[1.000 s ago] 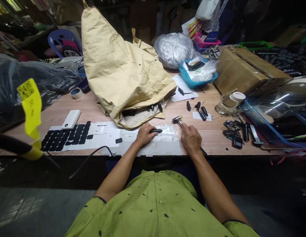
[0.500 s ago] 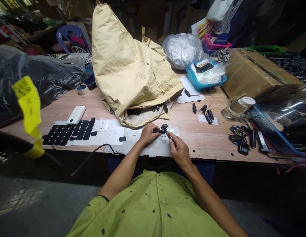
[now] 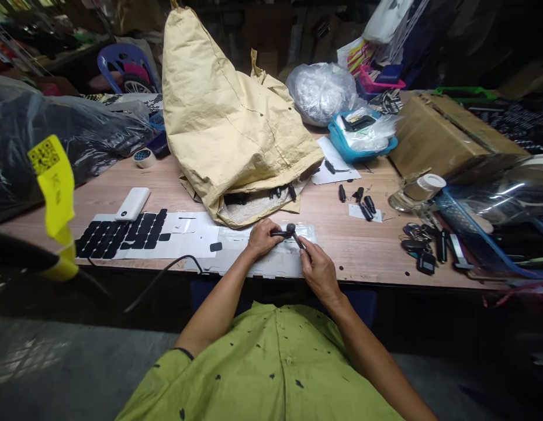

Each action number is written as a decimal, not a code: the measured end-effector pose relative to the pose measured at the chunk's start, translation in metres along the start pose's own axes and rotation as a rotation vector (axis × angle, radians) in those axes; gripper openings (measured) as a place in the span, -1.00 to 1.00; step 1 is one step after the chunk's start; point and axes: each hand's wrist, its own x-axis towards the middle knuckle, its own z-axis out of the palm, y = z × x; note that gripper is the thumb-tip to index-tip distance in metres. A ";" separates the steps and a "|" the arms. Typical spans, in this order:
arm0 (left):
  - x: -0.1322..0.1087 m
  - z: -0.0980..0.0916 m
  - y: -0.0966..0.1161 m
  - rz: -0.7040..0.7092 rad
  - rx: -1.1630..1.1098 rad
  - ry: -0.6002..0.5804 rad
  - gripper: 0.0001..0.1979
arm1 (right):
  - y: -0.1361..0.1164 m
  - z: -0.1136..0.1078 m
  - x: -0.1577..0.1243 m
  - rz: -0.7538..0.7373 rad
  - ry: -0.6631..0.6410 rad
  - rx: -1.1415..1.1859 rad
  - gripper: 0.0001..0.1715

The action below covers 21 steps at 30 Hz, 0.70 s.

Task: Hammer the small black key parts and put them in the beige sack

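Just in front of the big tan sack [image 3: 236, 128], both hands meet over a clear plastic-covered sheet [image 3: 275, 266] at the table's front edge. My left hand [image 3: 261, 238] is closed on a thin black part [image 3: 280, 233] that points to the right. My right hand [image 3: 315, 263] grips the handle of a dark tool with a round head [image 3: 291, 227]. That head touches or overlaps the tip of the black part. Several small black pieces [image 3: 292, 192] show in the mouth of the sack.
Left on the table are black stickers [image 3: 104, 237] on white sheets, a white power bank [image 3: 133, 204] and a tape roll [image 3: 144, 158]. To the right are black pieces [image 3: 370, 204], keys [image 3: 418, 240], a glass jar [image 3: 411, 196], a blue basket [image 3: 363, 149] and a cardboard box [image 3: 442, 134].
The view has shifted slightly, so the things on the right appear a little further left. Both hands keep their holds, with the round-headed tool tilted only slightly differently.
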 end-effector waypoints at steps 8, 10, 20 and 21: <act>0.000 -0.002 0.001 0.002 0.003 -0.007 -0.88 | 0.026 -0.007 0.020 0.049 0.085 -0.111 -0.56; 0.000 -0.002 0.001 0.005 0.009 -0.009 -0.89 | 0.039 -0.014 0.034 0.095 0.117 -0.259 -0.57; -0.003 -0.006 -0.002 0.051 -0.018 -0.031 -0.74 | 0.070 -0.011 0.045 0.007 0.183 -0.676 -0.63; -0.004 -0.007 -0.002 0.054 -0.022 -0.027 -0.68 | 0.068 -0.010 0.044 0.008 0.183 -0.684 -0.63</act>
